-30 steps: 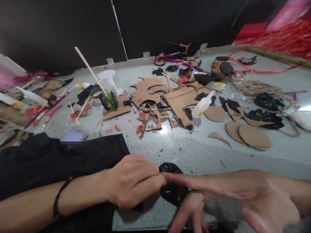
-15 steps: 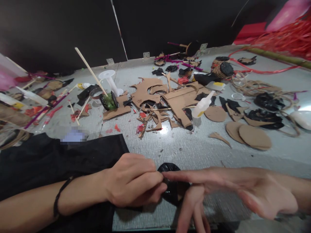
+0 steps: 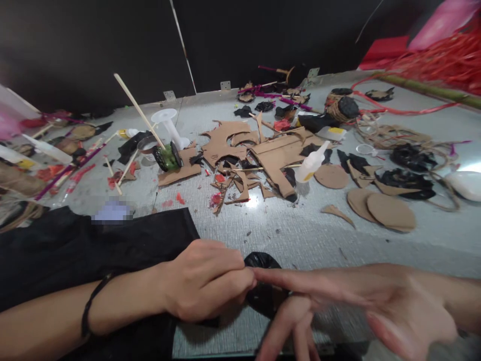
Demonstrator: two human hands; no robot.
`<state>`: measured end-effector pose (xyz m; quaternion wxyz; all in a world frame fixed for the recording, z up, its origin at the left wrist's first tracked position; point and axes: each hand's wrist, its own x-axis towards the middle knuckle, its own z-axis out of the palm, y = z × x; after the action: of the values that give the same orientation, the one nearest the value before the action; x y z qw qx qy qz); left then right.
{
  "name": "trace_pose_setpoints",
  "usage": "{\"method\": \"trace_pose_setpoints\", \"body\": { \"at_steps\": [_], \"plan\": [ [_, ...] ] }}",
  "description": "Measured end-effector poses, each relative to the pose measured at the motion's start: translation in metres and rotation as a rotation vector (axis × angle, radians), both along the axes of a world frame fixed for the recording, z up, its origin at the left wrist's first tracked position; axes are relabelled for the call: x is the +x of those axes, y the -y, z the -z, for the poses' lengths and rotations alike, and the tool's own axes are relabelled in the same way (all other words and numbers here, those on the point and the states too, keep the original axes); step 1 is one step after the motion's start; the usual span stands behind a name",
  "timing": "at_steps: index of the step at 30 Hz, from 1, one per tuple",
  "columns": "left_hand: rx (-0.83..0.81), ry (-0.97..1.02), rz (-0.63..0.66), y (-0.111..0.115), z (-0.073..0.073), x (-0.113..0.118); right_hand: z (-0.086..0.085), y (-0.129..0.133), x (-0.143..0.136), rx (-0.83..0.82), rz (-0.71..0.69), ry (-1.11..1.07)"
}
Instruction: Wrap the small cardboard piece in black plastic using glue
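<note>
— What lies far left?
— Lying there, a bottle [image 3: 47,148], near a purple stick [image 3: 54,184]. Nearer, black cloth [image 3: 158,233] spread on the tabletop [image 3: 225,228], with a pixelated blue patch [image 3: 112,209] at the far edge.

— And farther back, moving right?
— Tilted leftward, a pale stick [image 3: 135,105] stuck in a green roll [image 3: 168,156]; just behind, a white spool [image 3: 171,125].

— Near side?
— Reaching in from the left, the left hand [image 3: 210,281], with a dark band [image 3: 88,306] around the wrist. Fingers curled together, tips at the left edge of a black piece [image 3: 263,298]; can't tell whether clamped on it, with the tips hidden.

— Then the middle?
— Far, a spread of cardboard [image 3: 225,140]. Near, that black piece, partly covered, between both hands and close to the tabletop's near edge. Farther back to the right, a glue-style bottle [image 3: 311,165], upright but leaning.

— And right?
— Near, the right hand [image 3: 379,296]: index stretched left to touch the left hand's fingers, thumb well apart, other fingers bent down by the black piece. Beyond, two overlapping discs [image 3: 391,211], then black scraps [image 3: 408,183]. Far right, a green pole [image 3: 424,88] before red strands [image 3: 447,70].
</note>
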<state>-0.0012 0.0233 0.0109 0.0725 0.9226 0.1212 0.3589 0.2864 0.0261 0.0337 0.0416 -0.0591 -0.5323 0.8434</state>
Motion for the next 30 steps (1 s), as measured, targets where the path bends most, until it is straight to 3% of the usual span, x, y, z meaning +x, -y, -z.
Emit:
{"method": "trace_pose_setpoints", "body": {
  "at_steps": [11, 19, 30],
  "plan": [
    [0.020, 0.009, -0.083, 0.004, -0.003, 0.000, -0.002, -0.002, 0.003, -0.064, -0.004, -0.004],
    [0.030, 0.000, -0.117, 0.006, -0.001, 0.000, -0.011, -0.004, 0.000, 0.032, -0.024, 0.006],
    [0.064, -0.009, -0.070, 0.004, 0.001, 0.000, 0.022, 0.006, 0.004, 0.036, -0.048, 0.049]
  ]
}}
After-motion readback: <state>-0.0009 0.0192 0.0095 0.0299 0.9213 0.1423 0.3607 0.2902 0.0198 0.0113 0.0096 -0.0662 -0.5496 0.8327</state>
